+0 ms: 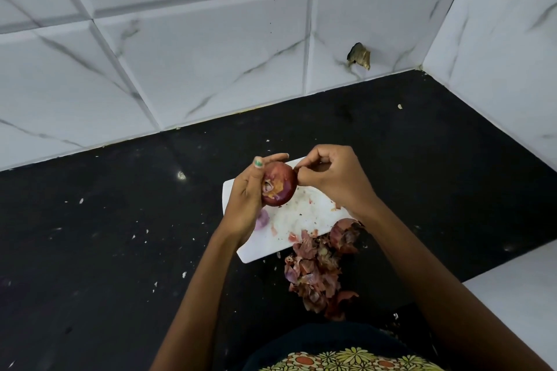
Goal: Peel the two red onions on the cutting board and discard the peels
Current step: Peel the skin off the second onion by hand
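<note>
My left hand (245, 199) grips a red onion (278, 184) above the white cutting board (304, 217), its cut root end facing me. My right hand (331, 175) pinches the skin at the onion's upper right edge with thumb and fingertips. A second onion (261, 219), pale purple and peeled, lies on the board just below my left hand, mostly hidden by it. A pile of dry red peels (319, 268) sits on the black counter off the board's near right corner.
The black counter (105, 235) is flecked with small peel scraps. White marble-look tiled walls rise behind and to the right. A broken hole (358, 56) shows in the back wall tile. A white surface (518, 304) borders the counter at the near right.
</note>
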Motion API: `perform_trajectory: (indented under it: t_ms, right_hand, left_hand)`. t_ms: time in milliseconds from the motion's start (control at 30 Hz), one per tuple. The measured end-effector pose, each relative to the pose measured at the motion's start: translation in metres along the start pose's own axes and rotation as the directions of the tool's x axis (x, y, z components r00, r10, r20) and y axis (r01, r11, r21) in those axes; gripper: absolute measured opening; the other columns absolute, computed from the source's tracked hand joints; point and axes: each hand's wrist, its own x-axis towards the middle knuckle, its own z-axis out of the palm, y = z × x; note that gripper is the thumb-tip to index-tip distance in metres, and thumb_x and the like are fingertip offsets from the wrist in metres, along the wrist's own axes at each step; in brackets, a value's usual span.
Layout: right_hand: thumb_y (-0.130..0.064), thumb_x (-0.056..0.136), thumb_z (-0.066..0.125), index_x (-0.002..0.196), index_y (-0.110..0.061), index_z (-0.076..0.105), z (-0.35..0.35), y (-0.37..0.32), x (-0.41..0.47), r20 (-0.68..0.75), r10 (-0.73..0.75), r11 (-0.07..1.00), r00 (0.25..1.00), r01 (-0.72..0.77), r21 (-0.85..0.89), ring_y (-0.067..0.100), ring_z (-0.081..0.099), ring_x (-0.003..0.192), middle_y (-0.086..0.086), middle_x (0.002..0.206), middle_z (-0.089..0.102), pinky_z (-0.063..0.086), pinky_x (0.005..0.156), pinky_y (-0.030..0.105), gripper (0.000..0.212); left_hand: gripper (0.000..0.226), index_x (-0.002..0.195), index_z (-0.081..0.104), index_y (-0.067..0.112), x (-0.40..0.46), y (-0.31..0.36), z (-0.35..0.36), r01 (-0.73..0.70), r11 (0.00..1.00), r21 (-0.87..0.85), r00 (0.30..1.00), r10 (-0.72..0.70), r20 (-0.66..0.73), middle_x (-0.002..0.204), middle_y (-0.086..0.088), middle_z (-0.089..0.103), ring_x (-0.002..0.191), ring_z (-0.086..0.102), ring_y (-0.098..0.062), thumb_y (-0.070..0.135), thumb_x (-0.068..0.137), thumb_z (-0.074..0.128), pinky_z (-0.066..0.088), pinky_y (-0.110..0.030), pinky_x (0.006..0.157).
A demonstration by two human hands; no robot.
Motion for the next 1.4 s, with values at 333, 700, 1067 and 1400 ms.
perform_trajectory:
  t_ms: [333, 700, 1067, 1400]
  right_hand:
    - [-0.026, 0.073, 0.081, 0.096, -0.013, 0.071, 0.005, 0.001, -0.005, 0.059, -0.055, 0.998, 0.997, 0.053, 0.044, 0.009, 0.070, 0.084, -0.004, 0.091, 0.071, 0.058, 0.077, 0.029, 0.028]
    - [-0.017, 0.090, 0.064, 0.091, -0.012, 0.066, 0.018, -0.001, -0.007, -0.116, -0.086, 0.996, 0.990, 0.088, 0.009, 0.004, 0.065, 0.079, -0.009, 0.082, 0.066, 0.057, 0.071, 0.025, 0.005]
    - [-0.007, 0.094, 0.055, 0.096, -0.004, 0.060, 0.019, 0.010, -0.003, -0.215, 0.178, 0.964, 0.960, -0.126, 0.234, 0.012, 0.069, 0.060, 0.008, 0.080, 0.067, 0.056, 0.056, 0.021, 0.006]
    - [-0.009, 0.089, 0.055, 0.084, -0.002, 0.069, 0.022, 0.052, -0.019, 0.327, 0.366, 0.825, 0.871, -0.141, -0.547, 0.012, 0.062, 0.074, 0.007, 0.089, 0.071, 0.046, 0.067, 0.024, 0.016]
  left_hand:
    - [0.054, 0.118, 0.056, 0.012, -0.002, 0.006, 0.001, -0.001, 1.000, 0.017, 0.999, 0.001, 0.041, 0.115, -0.005, 0.062, 0.103, 0.066, -0.015, 0.050, 0.091, 0.030, 0.056, -0.025, 0.074]
    - [0.030, 0.117, 0.053, 0.017, -0.002, 0.011, 0.008, -0.031, 0.997, 0.073, 0.999, 0.034, -0.035, 0.112, 0.002, 0.056, 0.103, 0.062, -0.018, 0.036, 0.096, 0.042, 0.056, -0.027, 0.070]
    - [0.024, 0.116, 0.059, 0.021, -0.005, 0.016, 0.007, 0.088, 0.986, -0.142, 0.988, -0.104, -0.115, 0.120, -0.005, 0.057, 0.110, 0.060, -0.026, 0.029, 0.101, 0.041, 0.054, -0.025, 0.063]
    - [0.018, 0.110, 0.058, 0.023, -0.004, 0.025, 0.013, 0.155, 0.928, -0.339, 0.978, -0.193, -0.080, 0.109, 0.000, 0.056, 0.093, 0.057, -0.014, 0.029, 0.100, 0.044, 0.054, -0.023, 0.064]
